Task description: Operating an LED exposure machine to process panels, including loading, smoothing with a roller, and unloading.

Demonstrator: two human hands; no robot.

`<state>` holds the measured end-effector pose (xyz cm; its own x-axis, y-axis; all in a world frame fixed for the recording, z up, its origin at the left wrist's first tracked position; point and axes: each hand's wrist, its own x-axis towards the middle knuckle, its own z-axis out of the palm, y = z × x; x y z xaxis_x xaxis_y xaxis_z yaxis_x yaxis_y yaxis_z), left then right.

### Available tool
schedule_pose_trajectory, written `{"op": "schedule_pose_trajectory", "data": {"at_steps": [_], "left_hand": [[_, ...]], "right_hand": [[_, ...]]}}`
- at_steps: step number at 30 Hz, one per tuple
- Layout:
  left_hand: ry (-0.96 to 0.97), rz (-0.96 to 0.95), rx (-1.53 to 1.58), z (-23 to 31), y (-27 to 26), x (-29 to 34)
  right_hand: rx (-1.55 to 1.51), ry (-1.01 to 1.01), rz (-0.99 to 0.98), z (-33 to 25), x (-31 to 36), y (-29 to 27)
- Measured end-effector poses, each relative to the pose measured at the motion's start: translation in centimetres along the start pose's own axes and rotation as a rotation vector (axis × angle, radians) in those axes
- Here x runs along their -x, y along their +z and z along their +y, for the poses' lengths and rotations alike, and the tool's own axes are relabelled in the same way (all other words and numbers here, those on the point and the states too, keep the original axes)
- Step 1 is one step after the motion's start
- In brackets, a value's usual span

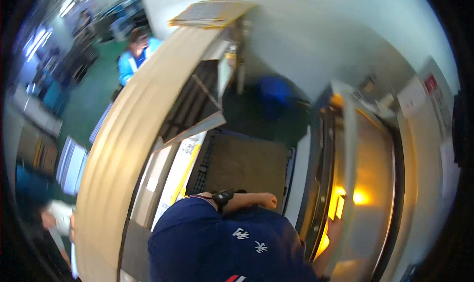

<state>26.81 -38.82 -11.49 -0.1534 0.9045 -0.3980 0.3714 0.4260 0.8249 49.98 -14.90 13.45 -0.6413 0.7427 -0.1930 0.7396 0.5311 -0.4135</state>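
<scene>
My left arm, with a dark wristwatch, bends across the front of my navy shirt. At its end my left hand point(268, 200) is curled into a fist, and nothing shows in it. My right hand point(335, 227) reaches up beside the pale upright edge point(350, 149) of a machine lit yellow from inside. Its fingertips are close to a small bright yellow glowing rectangle point(340, 206). The glare and blur hide whether those fingers grip anything. A broad metal panel point(373, 183) of the machine reflects the yellow light.
To my left runs a long beige workbench point(123, 149) with shelves beneath. A flat stack of sheets point(212, 14) lies on its far end. A brown board point(247, 166) lies on the floor ahead, and a blue bin point(275, 89) stands beyond. A co-worker in blue point(129, 65) sits past the bench.
</scene>
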Motion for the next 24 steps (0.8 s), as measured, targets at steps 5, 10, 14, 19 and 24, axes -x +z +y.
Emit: {"op": "schedule_pose_trajectory", "data": {"at_steps": [5, 10, 14, 19, 24], "left_hand": [[0.132, 0.086, -0.060, 12.3, -3.5, -4.9], [0.368, 0.027, -0.146, 28.5, -2.3, -15.0], [0.807, 0.115, -0.573, 31.5, 4.4, -27.5], [0.496, 0.141, -0.925, 28.7, 11.8, -34.2], [0.433, 0.126, -1.245, 29.8, 14.1, -33.4]], "right_hand": [[0.106, 0.159, -0.060, 5.8, -3.0, 14.0], [0.027, 0.149, -0.135, 6.2, -2.7, 14.8], [-0.120, 0.146, -0.199, 5.7, -2.2, 13.8], [-0.228, 0.110, -0.218, 6.1, -2.6, 15.4], [-0.241, -0.030, 0.216, 7.8, 1.6, 15.1]]}}
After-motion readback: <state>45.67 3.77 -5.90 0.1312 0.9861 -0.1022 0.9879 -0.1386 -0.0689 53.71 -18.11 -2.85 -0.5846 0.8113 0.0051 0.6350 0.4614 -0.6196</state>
